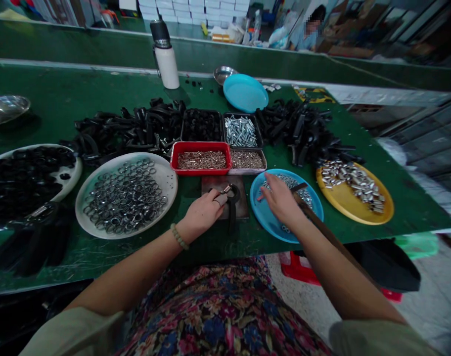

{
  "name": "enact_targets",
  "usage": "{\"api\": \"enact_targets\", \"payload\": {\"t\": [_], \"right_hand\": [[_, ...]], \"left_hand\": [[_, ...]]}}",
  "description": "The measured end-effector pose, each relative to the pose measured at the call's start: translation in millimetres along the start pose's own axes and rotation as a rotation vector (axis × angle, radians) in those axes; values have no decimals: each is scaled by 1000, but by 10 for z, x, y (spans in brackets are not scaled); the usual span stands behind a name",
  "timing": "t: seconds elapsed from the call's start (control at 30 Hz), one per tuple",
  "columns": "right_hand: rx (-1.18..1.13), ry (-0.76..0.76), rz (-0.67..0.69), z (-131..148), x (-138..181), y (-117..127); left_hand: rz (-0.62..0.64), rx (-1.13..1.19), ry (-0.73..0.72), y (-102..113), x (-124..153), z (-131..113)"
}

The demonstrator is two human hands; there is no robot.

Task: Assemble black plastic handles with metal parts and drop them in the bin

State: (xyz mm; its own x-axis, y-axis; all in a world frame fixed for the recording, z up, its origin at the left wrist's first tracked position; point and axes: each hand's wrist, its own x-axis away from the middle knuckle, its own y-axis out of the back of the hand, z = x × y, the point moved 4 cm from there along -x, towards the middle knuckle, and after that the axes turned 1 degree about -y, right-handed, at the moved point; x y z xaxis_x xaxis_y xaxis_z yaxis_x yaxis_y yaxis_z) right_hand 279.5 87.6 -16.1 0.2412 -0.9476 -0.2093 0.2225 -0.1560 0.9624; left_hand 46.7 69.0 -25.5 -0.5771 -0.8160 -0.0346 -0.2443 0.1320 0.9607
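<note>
Your left hand [205, 212] pins a black clip [231, 198] to the small block [225, 203] on the worktop [55, 99], grip closed on it. Your right hand [281, 200] reaches into the blue plate [270, 225] of small metal parts, fingers spread, nothing visibly held. A careful fingertip pinch suits picking one up.

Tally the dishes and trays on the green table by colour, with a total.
Blue plates: 2, one under the right hand at and one farther back
White plates: 2
Yellow plate: 1
Red tray: 1
Dark or metal-rimmed trays: 3
Metal bowls: 2
Total: 11
</note>
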Motion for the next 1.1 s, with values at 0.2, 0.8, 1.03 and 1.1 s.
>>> {"api": "enact_targets", "payload": {"t": [0.2, 0.8, 1.03, 1.1], "right_hand": [[352, -407, 207, -950, 945, 238], [-269, -165, 241, 581, 137, 242], [-271, -123, 282, 624, 126, 232], [-349, -113, 208, 672, 187, 302]], "left_hand": [[-5, 40, -7, -21, 17, 7], [18, 61, 17, -79, -16, 35], [18, 93, 36, -32, 36, 59], [-68, 137, 58, 144, -9, 162]]}}
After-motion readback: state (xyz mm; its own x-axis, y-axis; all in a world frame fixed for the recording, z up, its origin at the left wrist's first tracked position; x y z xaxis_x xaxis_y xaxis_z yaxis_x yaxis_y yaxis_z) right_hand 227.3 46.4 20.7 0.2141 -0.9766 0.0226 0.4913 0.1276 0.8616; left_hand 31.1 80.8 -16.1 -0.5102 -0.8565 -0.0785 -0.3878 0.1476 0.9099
